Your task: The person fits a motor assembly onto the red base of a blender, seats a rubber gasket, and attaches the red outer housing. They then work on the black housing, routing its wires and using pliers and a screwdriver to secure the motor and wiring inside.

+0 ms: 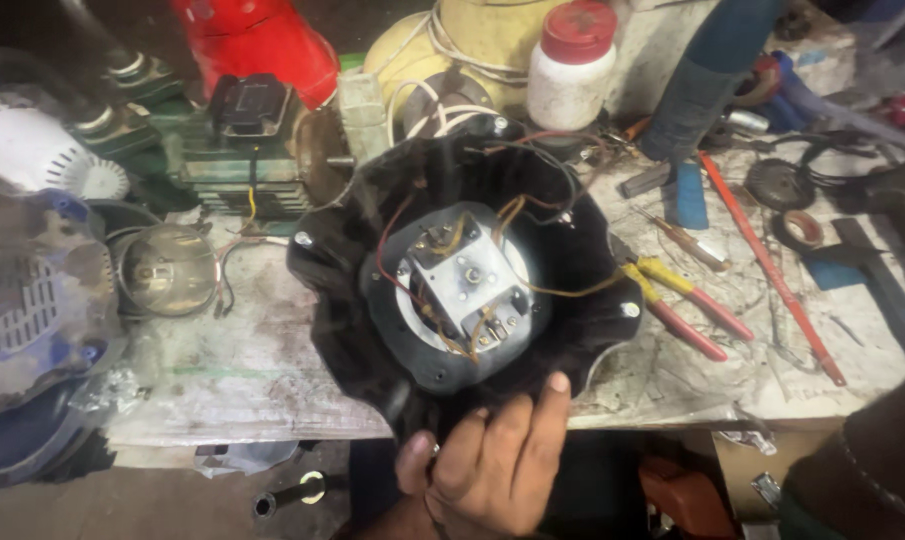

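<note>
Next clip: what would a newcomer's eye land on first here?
The black housing at centre, opened to show a pale motor with loose wires, propped on the bench edge by a hand from below. Right of it lie red-handled pliers; behind stands a white bottle with a red cap.

Round black plastic appliance housing (347,290) with a wavy, scalloped rim, held tilted with its open inner face toward the camera, above the front edge of the bench. Centred inside: a circular grey metal motor plate (462,285) carrying a square silver bracket with terminals. Thin red, yellow-brown and black wires (392,235) loop from the terminals around the cavity. Silver screw heads sit at the left and right rim. Lower rim rests against the fingers of one hand.
</note>
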The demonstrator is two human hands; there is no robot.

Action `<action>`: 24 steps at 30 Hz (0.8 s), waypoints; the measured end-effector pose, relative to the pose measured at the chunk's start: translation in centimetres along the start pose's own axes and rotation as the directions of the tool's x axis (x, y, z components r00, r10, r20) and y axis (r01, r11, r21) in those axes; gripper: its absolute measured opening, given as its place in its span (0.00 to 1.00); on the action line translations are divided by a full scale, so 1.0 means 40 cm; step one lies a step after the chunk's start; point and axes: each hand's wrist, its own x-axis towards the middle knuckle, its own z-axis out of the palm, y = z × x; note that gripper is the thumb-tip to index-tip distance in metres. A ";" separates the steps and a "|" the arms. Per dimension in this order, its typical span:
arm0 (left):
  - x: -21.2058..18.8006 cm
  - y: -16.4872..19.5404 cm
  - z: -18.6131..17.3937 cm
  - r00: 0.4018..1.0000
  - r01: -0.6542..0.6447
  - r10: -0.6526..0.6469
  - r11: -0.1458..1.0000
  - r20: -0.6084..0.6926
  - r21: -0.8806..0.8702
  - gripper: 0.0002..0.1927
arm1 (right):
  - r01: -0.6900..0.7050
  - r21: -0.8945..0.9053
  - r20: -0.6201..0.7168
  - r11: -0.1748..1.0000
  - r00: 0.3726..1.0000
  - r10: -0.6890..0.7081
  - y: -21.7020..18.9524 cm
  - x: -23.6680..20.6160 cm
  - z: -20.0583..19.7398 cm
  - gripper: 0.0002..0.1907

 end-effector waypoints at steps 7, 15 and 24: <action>0.012 0.025 -0.007 0.981 0.190 -0.189 0.981 0.041 -0.040 0.07 | -0.125 -0.220 0.246 0.967 0.953 0.179 0.146 -0.037 -0.008 0.13; 0.016 0.019 0.016 0.974 0.219 -0.213 0.973 0.079 -0.068 0.10 | -0.014 -0.595 0.605 0.804 0.651 0.459 0.090 -0.055 0.033 0.16; 0.004 0.026 -0.041 0.999 -0.015 0.014 1.000 0.039 0.011 0.09 | 0.347 -0.583 0.752 0.735 0.572 0.327 0.104 -0.023 0.058 0.22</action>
